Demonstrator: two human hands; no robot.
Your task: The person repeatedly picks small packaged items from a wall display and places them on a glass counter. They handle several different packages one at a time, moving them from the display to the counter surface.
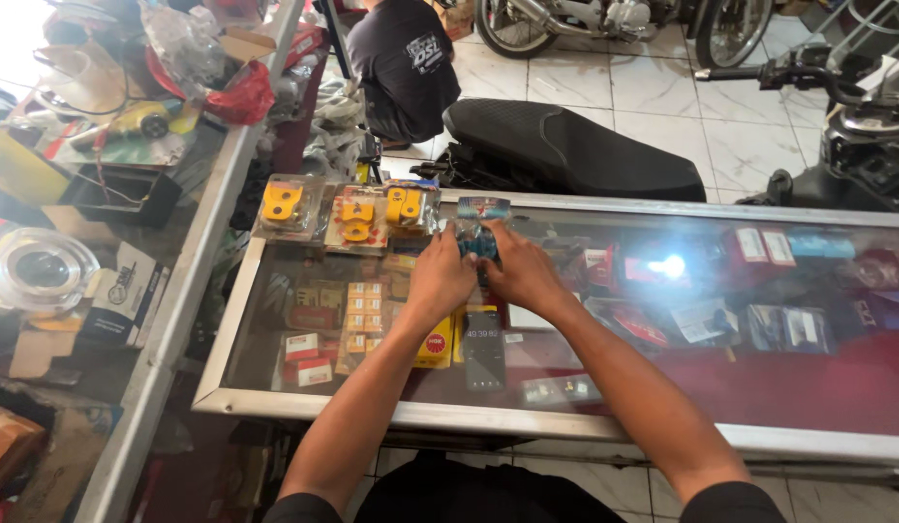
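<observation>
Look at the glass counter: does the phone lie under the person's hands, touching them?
No. The phone lies apart, nearer the person, while both hands, left and right, hold a blue packaged part.

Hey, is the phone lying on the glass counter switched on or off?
On. The phone lies flat on the glass counter, near the person's left hand, and its dark screen shows lit pale digits.
</observation>
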